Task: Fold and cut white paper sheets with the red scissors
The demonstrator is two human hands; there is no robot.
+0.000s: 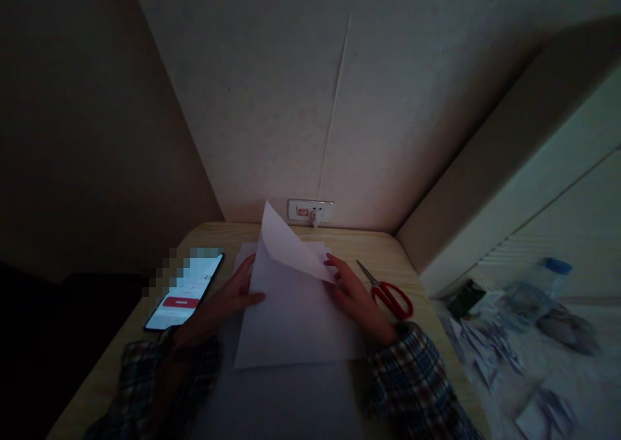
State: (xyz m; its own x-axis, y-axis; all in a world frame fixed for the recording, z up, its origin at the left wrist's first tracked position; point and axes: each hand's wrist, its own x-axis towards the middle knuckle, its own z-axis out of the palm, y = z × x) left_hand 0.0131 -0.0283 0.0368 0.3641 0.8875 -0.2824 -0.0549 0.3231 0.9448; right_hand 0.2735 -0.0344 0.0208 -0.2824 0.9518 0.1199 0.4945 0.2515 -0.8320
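A white sheet of paper (295,317) lies on a small wooden table (388,259), its far corner folded up and over toward me. My left hand (220,304) lies flat on the sheet's left edge, fingers stretched out, pressing it down. My right hand (356,297) pinches the folded flap at its right edge, fingers closed on the paper. Both arms wear plaid sleeves.
A lit phone (187,291) lies at the table's left. Red-handled scissors (388,291) lie right of the sheet. A wall socket (310,210) sits behind the table. Paper scraps (485,349) and a plastic bottle (538,285) lie on the surface to the right.
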